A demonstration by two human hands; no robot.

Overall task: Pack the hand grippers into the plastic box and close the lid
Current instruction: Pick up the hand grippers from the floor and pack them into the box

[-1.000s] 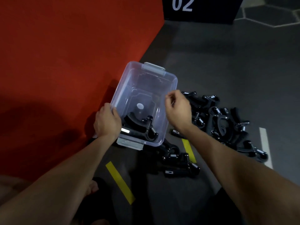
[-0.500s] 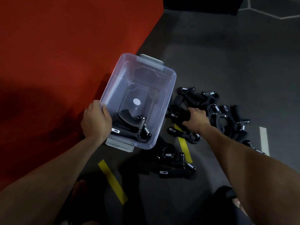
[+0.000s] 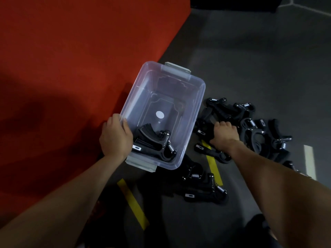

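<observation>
A clear plastic box point(image 3: 198, 97) with grey latches stands open on the dark floor beside a red mat. A black hand gripper point(image 3: 154, 144) with a steel spring lies in its near end. My left hand point(image 3: 115, 138) grips the box's near left rim. Right of the box lies a pile of several black hand grippers point(image 3: 250, 129). My right hand point(image 3: 224, 136) is down on the pile's left side, fingers curled round a black hand gripper point(image 3: 203, 129) there. More hand grippers point(image 3: 202, 188) lie in front of the box. No lid is in view.
The red mat point(image 3: 71, 68) covers the left half of the view, its edge against the box. Yellow tape strips point(image 3: 133, 203) and a white strip point(image 3: 309, 161) mark the grey floor. Bare floor stretches beyond the pile at the upper right.
My right hand left the box's right rim, dropped to the pile and has curled round a hand gripper there. The left hand has kept its hold on the box.
</observation>
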